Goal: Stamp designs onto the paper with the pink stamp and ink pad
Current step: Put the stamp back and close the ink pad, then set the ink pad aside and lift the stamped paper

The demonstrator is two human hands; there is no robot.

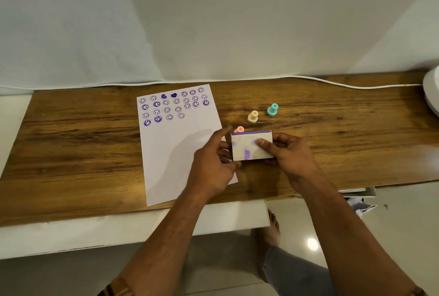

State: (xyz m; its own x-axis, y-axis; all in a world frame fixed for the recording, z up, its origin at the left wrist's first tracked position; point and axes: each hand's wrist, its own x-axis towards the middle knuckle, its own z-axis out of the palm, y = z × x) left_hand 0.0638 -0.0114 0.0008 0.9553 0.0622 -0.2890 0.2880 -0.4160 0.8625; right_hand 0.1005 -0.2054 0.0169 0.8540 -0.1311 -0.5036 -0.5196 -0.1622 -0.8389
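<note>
Both hands, left hand (212, 165) and right hand (291, 157), keep a closed grip on the ink pad (251, 145) above the desk (83, 143). Pink stamp (239, 129) stands just behind it, beside the paper (175, 148).

Bare forearms (356, 224), grey trousers (292, 274)

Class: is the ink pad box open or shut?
Shut: the ink pad box shows only its stained white lid, held between both hands; no ink surface shows.
</note>
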